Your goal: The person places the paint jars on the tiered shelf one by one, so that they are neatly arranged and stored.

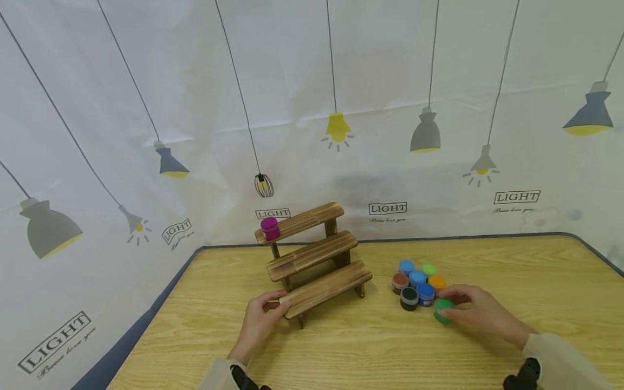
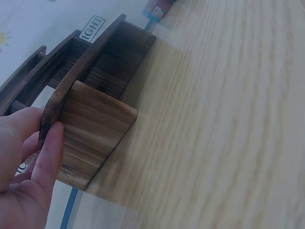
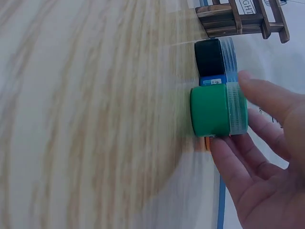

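A three-step wooden display stand (image 1: 325,290) stands on the table, its lowest step pinched at the left end by my left hand (image 1: 259,320). In the left wrist view, thumb and fingers (image 2: 50,160) lie on opposite faces of that step (image 2: 64,95). My right hand (image 1: 482,311) holds a green paint jar (image 1: 443,311) between thumb and fingers. The right wrist view has this jar (image 3: 212,110) upright, at the table surface, with a clear ribbed lid. On the stand's top step, at its left end, sits a magenta paint jar (image 1: 270,228).
Several more paint jars cluster left of the right hand, among them a black jar (image 1: 409,298), a dark blue jar (image 1: 426,294), a brown jar (image 1: 400,283), an orange jar (image 1: 437,283) and a light green jar (image 1: 428,270). Behind the table (image 1: 370,357) rises a lamp-printed backdrop (image 1: 292,81).
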Available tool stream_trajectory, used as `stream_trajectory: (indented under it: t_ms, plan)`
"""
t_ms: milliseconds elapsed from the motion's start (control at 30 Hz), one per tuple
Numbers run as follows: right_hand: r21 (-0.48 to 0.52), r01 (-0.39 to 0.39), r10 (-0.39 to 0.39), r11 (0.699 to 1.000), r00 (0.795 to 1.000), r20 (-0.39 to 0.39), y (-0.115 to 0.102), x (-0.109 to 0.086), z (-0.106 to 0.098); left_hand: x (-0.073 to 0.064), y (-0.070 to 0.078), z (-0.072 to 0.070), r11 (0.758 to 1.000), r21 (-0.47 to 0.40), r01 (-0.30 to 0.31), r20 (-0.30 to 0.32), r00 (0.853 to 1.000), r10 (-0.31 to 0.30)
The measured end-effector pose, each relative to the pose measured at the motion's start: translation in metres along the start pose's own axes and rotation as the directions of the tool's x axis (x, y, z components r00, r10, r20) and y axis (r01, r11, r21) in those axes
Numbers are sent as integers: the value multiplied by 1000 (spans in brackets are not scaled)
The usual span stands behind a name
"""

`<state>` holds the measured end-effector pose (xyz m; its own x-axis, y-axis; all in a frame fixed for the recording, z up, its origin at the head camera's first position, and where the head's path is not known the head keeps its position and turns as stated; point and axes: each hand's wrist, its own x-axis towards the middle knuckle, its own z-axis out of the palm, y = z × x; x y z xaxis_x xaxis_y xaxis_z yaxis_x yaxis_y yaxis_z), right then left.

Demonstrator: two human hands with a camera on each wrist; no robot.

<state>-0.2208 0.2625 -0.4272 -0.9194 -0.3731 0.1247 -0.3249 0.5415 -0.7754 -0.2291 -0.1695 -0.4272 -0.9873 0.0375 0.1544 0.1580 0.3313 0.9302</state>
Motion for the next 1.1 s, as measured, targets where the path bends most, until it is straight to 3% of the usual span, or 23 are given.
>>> stream_trajectory:
  t_ms: [167, 333, 500, 667, 833, 1100]
  plan:
    - [35, 46, -48, 998, 998, 34, 3, -1, -4, 0, -1, 0, 1000, -12, -3, 7, 1000, 3]
    - [107, 18, -26, 994, 997, 79, 7, -2, -4, 0, -2, 0, 1000, -18, 4, 13, 1000, -4]
    - [105, -11, 2, 994, 997, 83, 8, 0, -1, -2, -2, 0, 998, 5, -69, 2, 998, 69]
    - [77, -24, 18, 997, 997, 72, 6, -1, -2, -1, -1, 1, 1000, 2, -6, -5, 1000, 6]
    - [92, -55, 51, 994, 998, 47, -5, -3, -5, 0, 1, 2, 1000, -2, 8, -9, 1000, -8]
    - [49, 58, -58, 997, 998, 13, -35, 1, -9, 0, 1, 1, 1000, -1, 26, -18, 1000, -26]
